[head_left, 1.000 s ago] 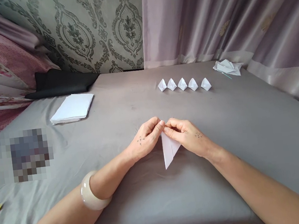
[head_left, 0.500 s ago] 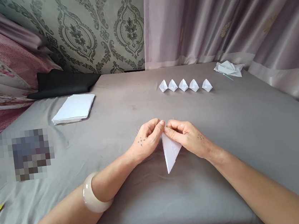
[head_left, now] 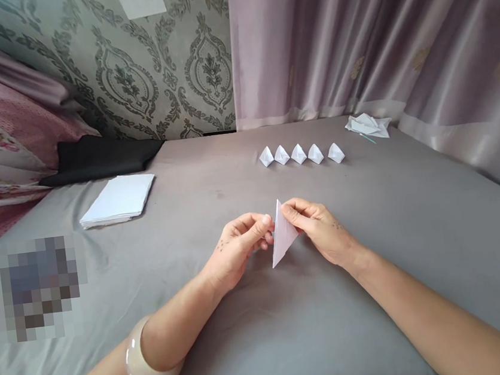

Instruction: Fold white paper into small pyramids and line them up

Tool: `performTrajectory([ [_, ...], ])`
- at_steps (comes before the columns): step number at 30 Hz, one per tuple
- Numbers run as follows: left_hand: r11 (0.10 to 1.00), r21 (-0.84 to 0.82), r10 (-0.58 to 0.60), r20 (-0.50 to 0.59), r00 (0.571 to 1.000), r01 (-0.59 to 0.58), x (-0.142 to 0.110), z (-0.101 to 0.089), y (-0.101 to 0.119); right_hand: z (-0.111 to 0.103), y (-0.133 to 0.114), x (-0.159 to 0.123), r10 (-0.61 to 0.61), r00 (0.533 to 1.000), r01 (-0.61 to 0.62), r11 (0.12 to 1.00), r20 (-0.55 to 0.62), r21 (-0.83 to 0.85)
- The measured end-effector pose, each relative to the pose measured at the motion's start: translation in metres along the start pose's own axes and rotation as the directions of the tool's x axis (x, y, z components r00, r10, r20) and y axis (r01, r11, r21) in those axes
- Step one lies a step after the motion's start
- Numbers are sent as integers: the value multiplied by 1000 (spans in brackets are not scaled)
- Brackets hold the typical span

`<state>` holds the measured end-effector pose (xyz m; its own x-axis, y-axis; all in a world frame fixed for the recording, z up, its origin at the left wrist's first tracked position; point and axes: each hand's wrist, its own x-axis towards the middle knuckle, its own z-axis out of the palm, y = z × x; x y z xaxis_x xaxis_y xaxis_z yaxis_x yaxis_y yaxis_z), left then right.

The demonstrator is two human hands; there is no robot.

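A white paper folded into a flat, layered triangle (head_left: 284,235) stands tilted above the cloth, its narrow point downward. My right hand (head_left: 321,224) pinches its upper right edge between thumb and fingers. Just left of the paper is my left hand (head_left: 242,242), fingers half curled and thumb apart from them. Its fingertips are at the paper's left edge; whether they touch it I cannot tell. Beyond the hands, several small folded white paper boats (head_left: 298,154) stand in a row.
At the left lies a stack of white paper sheets (head_left: 118,199), near a black cloth (head_left: 102,156). More folded paper (head_left: 368,124) and a thin stick (head_left: 367,138) lie at the back right. Grey cloth (head_left: 415,211) covers the surface. Curtains (head_left: 306,42) hang behind.
My left thumb and fingers have come off the paper's top and moved slightly left. The paper has turned and risen a little in my right hand. The view has tilted up.
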<state>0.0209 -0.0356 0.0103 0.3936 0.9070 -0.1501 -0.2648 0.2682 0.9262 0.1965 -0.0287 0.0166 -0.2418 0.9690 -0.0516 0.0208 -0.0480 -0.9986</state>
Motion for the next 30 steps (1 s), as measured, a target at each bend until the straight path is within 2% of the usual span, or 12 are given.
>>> performTrajectory([
  [6,997,-48,-64,45,997,67,0,2,-2,-4,-7,-1,41,994,-54,990,100,132],
  [8,999,-14,-51,22,998,52,0,2,-1,-5,-7,-2,46,992,-62,989,114,135],
  [11,993,119,23,-45,999,-18,-2,4,-1,-5,-3,-1,16,999,-19,998,51,58],
  [14,934,341,149,-92,985,-109,-3,3,-2,-4,0,-1,-64,998,60,991,-28,-121],
  [17,846,512,191,-32,981,-148,-3,1,-3,0,1,-3,-192,980,169,936,-45,-310],
  [21,840,529,102,59,993,-118,-3,-2,-6,7,-2,-9,-378,926,344,835,8,-429],
  [23,823,547,152,48,987,-154,-3,-2,-7,11,-2,-12,-453,891,408,770,30,-491],
  [26,721,649,340,-26,940,-243,-6,1,-9,18,1,-16,-536,844,442,675,19,-590],
  [30,500,815,572,-55,819,-295,-11,9,-12,26,7,-20,-626,779,444,594,-39,-671],
])
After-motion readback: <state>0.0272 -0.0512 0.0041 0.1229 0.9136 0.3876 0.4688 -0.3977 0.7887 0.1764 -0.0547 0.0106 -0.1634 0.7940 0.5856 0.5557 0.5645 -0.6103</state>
